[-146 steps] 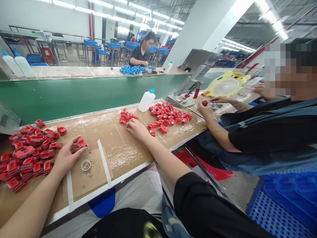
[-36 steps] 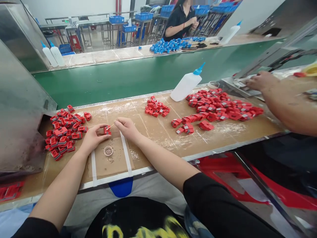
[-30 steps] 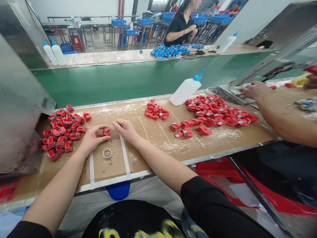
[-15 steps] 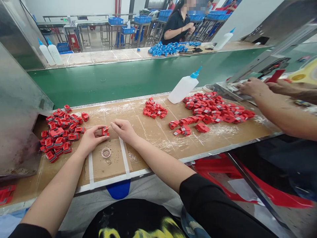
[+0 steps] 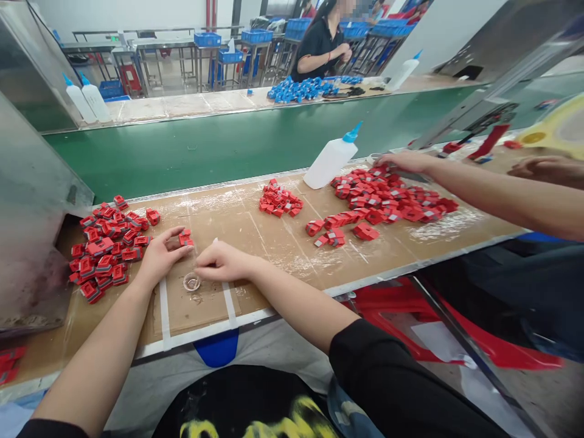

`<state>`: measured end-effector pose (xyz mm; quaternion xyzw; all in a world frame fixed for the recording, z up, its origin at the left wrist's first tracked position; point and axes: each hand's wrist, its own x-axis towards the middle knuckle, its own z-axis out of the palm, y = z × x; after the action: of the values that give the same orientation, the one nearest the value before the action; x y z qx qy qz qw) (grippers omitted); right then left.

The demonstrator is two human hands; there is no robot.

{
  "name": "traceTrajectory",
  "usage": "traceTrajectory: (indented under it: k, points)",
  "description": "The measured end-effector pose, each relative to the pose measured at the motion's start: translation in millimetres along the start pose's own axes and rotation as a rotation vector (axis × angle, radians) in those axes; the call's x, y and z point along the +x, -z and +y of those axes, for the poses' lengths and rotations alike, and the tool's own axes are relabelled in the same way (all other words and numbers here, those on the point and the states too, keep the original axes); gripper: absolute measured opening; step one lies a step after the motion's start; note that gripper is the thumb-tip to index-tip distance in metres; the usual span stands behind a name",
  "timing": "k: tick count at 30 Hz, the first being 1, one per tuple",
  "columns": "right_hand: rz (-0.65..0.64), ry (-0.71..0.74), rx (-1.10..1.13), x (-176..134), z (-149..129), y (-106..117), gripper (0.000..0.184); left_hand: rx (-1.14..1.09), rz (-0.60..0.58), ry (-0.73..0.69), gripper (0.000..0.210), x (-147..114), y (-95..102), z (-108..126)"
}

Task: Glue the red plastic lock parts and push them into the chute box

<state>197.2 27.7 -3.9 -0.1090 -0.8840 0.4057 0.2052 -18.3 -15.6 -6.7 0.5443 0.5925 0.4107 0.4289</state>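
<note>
- A metal box [image 5: 27,255] blocks the left end of the worktop [image 5: 246,243]; just beside it is the left pile [image 5: 107,246] of red parts with gray bands.
- The left hand [image 5: 159,258] pinches a red part [image 5: 185,238] between thumb and fingers, partly covering it, just right of that pile.
- A round cup [image 5: 190,283] sits nearer the wearer.
- The right hand [image 5: 222,261], apart from the left, has its fingers curled in at the cup's edge; whether they grip anything cannot be told.
- Farther right come the small pile [image 5: 280,199] of red parts, a white bottle [image 5: 331,162] with a blue nozzle, and the large pile [image 5: 387,198]; a co-worker's hand [image 5: 404,161] covers its back edge.
- Counted: one red part held, three red piles too jumbled to count, one cup, one near bottle. Across the way, two bottles [image 5: 81,102] stand at left, then one heap of blue parts [image 5: 303,90] and one more bottle [image 5: 404,74].
- The worktop is brown with glossy patches; two strips of white tape [image 5: 165,313] edge a cardboard sheet [image 5: 196,313] under the cup.
- A green belt [image 5: 182,146] runs behind; beyond, a bright room holds blue crates [image 5: 207,39] and a seated person [image 5: 317,52].
</note>
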Motion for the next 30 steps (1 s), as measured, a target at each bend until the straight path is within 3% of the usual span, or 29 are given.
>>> traceTrajectory:
  k: [3,5,9,11,13,18,22,25,28,30]
  points:
    - [-0.076,-0.09,-0.222,-3.6,-6.0,10.2,0.054,0.008,0.025,0.004,0.071,1.3,2.5,-1.7]
    - [0.032,-0.292,-0.414,-11.7,-1.5,32.8,0.054,-0.006,0.024,0.002,0.071,3.6,3.8,-5.3]
    - [0.378,-0.809,-0.81,-54.6,21.6,94.7,0.038,-0.165,-0.028,-0.019,0.073,8.8,3.4,-12.7]
    - [0.425,-0.967,-0.926,-80.3,34.5,115.2,0.033,-0.217,-0.058,-0.031,0.072,10.0,1.9,-14.3]
    - [0.412,-1.023,-0.978,-100.2,45.4,122.0,0.033,-0.225,-0.081,-0.038,0.069,10.0,0.4,-14.9]
    - [0.455,-0.86,-0.969,-121.7,57.7,107.1,0.029,-0.227,-0.098,-0.069,0.068,7.1,-2.4,-14.6]
    - [0.567,-0.738,-0.829,-115.2,48.5,94.2,0.023,-0.211,-0.077,-0.095,0.066,4.8,-2.9,-13.5]
    - [0.648,-0.48,-0.597,-84.8,30.1,72.1,0.025,-0.204,-0.1,-0.079,0.065,3.9,-2.9,-13.6]
    - [0.565,-0.198,-0.383,-38.4,12.6,38.2,0.026,-0.218,-0.135,-0.058,0.067,3.7,-2.7,-16.0]
    - [0.482,-0.088,-0.345,-11.1,7.8,18.7,0.023,-0.232,-0.147,-0.055,0.068,3.8,-2.4,-18.0]
